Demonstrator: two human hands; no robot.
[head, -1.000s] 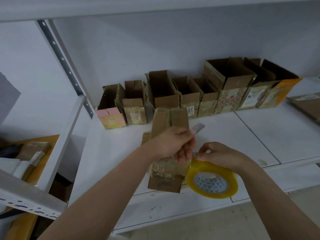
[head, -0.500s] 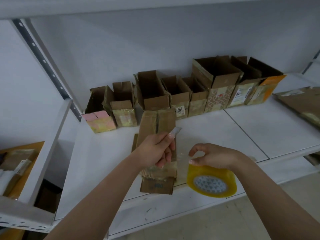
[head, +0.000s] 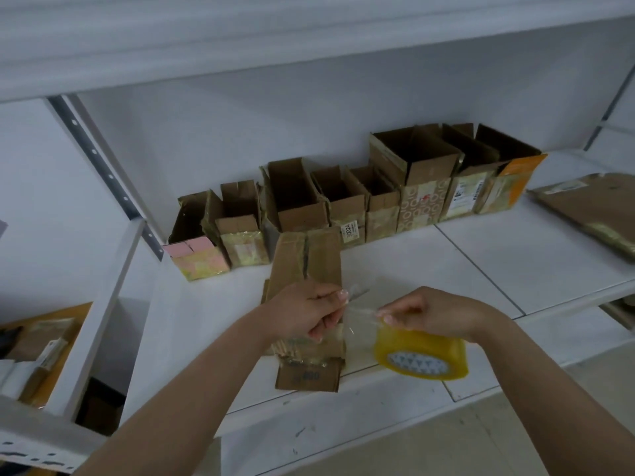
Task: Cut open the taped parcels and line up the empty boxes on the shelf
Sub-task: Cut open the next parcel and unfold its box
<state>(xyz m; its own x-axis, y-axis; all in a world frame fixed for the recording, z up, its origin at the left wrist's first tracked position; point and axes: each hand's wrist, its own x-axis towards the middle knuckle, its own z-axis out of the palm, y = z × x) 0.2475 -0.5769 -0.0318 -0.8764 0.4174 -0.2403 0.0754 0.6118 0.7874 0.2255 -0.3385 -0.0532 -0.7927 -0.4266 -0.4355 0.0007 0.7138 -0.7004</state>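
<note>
A flattened cardboard box (head: 305, 259) lies on the white shelf (head: 446, 269), its near end at the front edge. My left hand (head: 309, 312) hovers over it, gripping a small blade (head: 359, 293) and the free end of clear tape (head: 357, 324). Just to the right, my right hand (head: 433, 312) holds a yellow tape roll (head: 422, 353) at the shelf's front edge, thumb on the tape. Between the two hands stretches a strip of tape. Several opened empty boxes (head: 415, 187) stand in a row against the back wall.
A flat brown parcel (head: 591, 211) lies at the shelf's far right. To the left, past a slotted metal upright (head: 106, 173), a lower shelf (head: 41, 345) holds more parcels. Another shelf board (head: 240, 46) hangs overhead.
The camera moved closer to the shelf. My hands have drawn a little apart, pulling a longer strip of tape off the roll. The flat box has stayed put.
</note>
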